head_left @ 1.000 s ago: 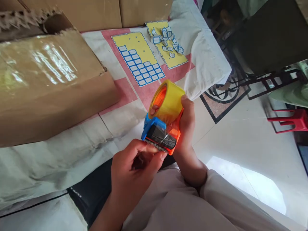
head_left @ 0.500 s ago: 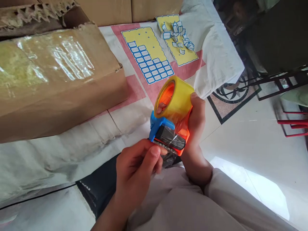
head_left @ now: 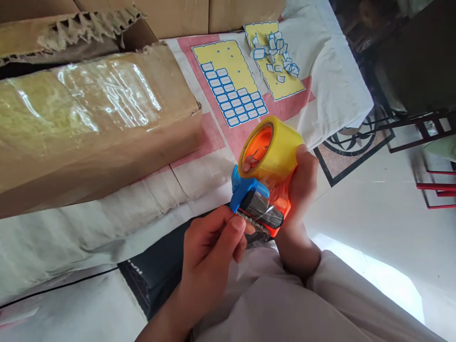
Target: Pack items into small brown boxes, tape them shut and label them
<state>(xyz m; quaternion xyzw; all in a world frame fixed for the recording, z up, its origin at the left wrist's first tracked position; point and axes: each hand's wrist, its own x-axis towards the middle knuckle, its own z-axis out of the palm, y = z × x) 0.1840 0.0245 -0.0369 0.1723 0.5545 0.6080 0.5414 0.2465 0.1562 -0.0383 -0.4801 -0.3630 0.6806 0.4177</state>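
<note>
My right hand (head_left: 302, 190) is closed round an orange and blue tape dispenser (head_left: 244, 192), gripping it from the right side. A wide roll of yellowish packing tape (head_left: 285, 147) sits on it, and fingertips show inside the roll's orange core. Clear film runs down over the black roller toward the toothed metal blade. At that blade, the thumb and forefinger of my left hand (head_left: 210, 249) are pinched together. Whatever is between those fingertips is too thin or hidden to make out. The dispenser is tilted above my lap.
A taped cardboard box (head_left: 107, 114) with a torn flap stands at left on the cloth-covered table (head_left: 338, 76). Beyond the dispenser lie a yellow label sheet (head_left: 230, 57) with blue-edged labels and another sheet (head_left: 285, 90) under loose label pieces. A red stool (head_left: 432, 186) is at right.
The whole view has shifted, so box, sheets and hands appear farther right and slightly lower. Both hands keep about the same hold at the dispenser.
</note>
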